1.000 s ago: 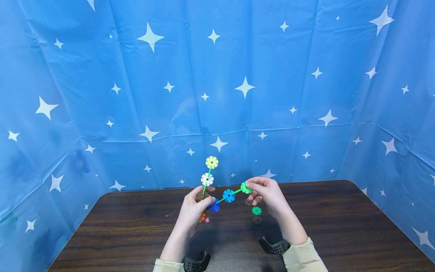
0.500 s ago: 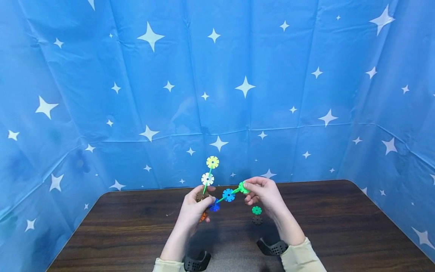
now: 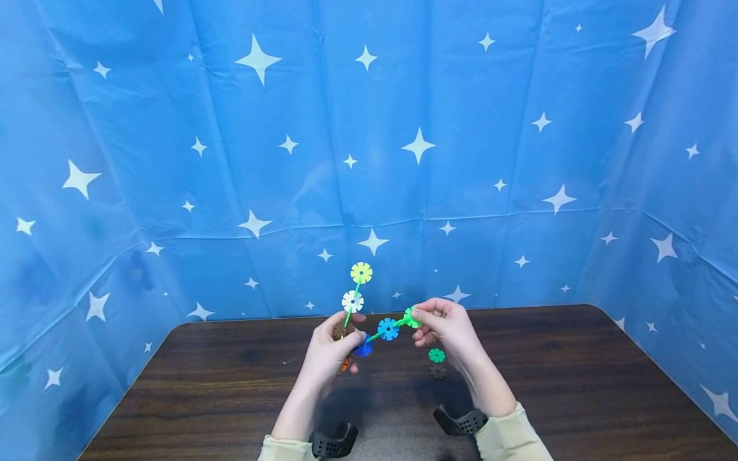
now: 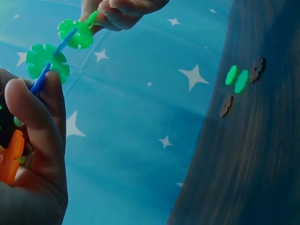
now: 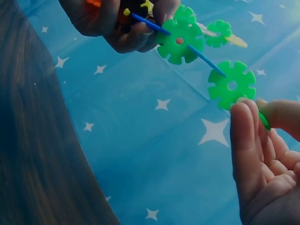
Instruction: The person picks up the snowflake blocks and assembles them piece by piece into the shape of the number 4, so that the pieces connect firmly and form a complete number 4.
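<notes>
Both hands hold up a branching chain of notched plastic discs joined edge to edge. My left hand [image 3: 330, 352] grips it near the dark blue disc [image 3: 364, 349] and the brown disc [image 3: 343, 330]. A white disc [image 3: 353, 301] and a yellow disc [image 3: 361, 273] rise above that hand; an orange disc [image 4: 11, 158] shows in its palm. Towards the right run a light blue disc [image 3: 389, 329] and green connecting discs. At that branch's end, my right hand [image 3: 452, 330] pinches a bright green disc [image 5: 265, 120] between thumb and fingers. Fingers partly cover the joints at the left hand.
Below the right hand, a green disc [image 3: 437, 355] and a brown disc [image 3: 438, 372] lie on the dark wooden table [image 3: 219, 384]. Several loose discs show there in the left wrist view. A blue star-patterned curtain [image 3: 369, 192] surrounds the table's back and sides.
My right hand has shifted slightly left with the bright green disc, closer to the light blue disc. A brown disc on the table is now hidden behind it. The left hand barely moves.
</notes>
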Demonstrator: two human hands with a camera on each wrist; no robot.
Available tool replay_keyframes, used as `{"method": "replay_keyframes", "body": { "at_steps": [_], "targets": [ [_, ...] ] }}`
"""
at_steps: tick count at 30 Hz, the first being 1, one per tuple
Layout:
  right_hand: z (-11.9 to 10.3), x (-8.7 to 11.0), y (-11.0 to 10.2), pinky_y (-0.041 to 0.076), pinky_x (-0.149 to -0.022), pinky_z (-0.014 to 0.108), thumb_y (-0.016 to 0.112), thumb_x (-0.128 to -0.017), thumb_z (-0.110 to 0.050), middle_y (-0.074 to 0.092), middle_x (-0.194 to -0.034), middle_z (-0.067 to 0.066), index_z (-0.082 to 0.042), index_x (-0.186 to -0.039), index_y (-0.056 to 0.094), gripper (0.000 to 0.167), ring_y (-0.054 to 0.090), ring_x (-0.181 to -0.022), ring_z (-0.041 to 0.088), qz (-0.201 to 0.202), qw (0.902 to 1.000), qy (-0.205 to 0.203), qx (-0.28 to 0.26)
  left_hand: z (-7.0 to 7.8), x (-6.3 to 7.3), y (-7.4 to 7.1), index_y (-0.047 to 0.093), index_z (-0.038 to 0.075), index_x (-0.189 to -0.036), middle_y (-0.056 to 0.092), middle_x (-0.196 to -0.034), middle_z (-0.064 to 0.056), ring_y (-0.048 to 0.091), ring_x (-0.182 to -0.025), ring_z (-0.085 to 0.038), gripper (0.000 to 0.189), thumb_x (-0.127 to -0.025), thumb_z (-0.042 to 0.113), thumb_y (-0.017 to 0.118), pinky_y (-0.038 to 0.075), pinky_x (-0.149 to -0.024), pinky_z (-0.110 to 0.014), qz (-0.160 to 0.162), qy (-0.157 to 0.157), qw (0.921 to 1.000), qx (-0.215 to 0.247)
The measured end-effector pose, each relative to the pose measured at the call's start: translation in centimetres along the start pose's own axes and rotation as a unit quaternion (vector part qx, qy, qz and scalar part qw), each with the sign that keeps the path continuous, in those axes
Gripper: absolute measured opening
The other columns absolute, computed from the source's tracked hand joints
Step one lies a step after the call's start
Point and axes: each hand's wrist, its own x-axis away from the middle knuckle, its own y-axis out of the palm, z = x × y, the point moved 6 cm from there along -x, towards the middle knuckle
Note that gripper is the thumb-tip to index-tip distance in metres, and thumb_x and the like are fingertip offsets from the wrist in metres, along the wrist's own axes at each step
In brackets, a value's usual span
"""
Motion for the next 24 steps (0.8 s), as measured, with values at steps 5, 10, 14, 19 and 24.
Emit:
{"method": "replay_keyframes", "body": {
  "at_steps": [5,10,14,19,24],
  "targets": [
    [0.1,0.1,-0.2,0.056,-0.057,0.029,0.061,-0.094,-0.009,0.065,-0.079,0.007,0.010,-0.108,0.060,0.023,0.064,-0.059,0.014,-0.061,0.9979,0.011,0.017,-0.4,-0.1,0.0,0.063,0.003,-0.115,0.058,-0.085,-0.011,0.051,-0.049,-0.017,0.026,-0.089,0.007,0.064,0.046,-0.041,-0.025,0.009,-0.023,0.9997,-0.010],
    [0.3,0.0,-0.3,0.056,-0.058,0.029,0.059,-0.096,-0.010,0.067,-0.080,0.010,0.013,-0.112,0.059,0.028,0.067,-0.062,0.015,-0.089,0.9953,0.020,0.033,-0.9,-0.1,-0.1,0.062,0.002,-0.120,0.055,-0.090,-0.012,0.052,-0.056,-0.016,0.030,-0.093,0.015,0.061,0.049,-0.045,-0.024,0.007,-0.052,0.9986,0.005],
    [0.6,-0.1,-0.3,0.057,-0.060,0.030,0.059,-0.096,-0.011,0.068,-0.082,0.009,0.011,-0.111,0.061,0.026,0.068,-0.065,0.015,-0.095,0.9949,0.019,0.028,-1.2,-0.1,-0.3,0.061,0.001,-0.122,0.056,-0.089,-0.011,0.054,-0.060,-0.015,0.033,-0.096,0.021,0.058,0.051,-0.049,-0.025,0.005,-0.066,0.9974,0.027],
    [1.0,-0.3,-0.4,0.057,-0.064,0.031,0.059,-0.097,-0.010,0.068,-0.083,0.006,0.009,-0.110,0.063,0.023,0.069,-0.070,0.016,-0.093,0.9953,0.018,0.023,-1.4,-0.1,-0.4,0.054,-0.001,-0.129,0.063,-0.095,-0.012,0.058,-0.067,-0.016,0.041,-0.097,0.024,0.057,0.052,-0.051,-0.025,0.002,-0.078,0.9955,0.053],
    [1.1,-0.3,-0.5,0.057,-0.067,0.032,0.061,-0.096,-0.010,0.069,-0.085,0.009,0.010,-0.113,0.062,0.027,0.070,-0.072,0.017,-0.073,0.9970,0.015,0.021,-1.5,-0.2,-0.6,0.037,0.003,-0.146,0.061,-0.116,-0.018,0.061,-0.078,-0.018,0.058,-0.097,0.026,0.057,0.053,-0.052,-0.024,0.005,-0.084,0.9939,0.071]
  ]
}}
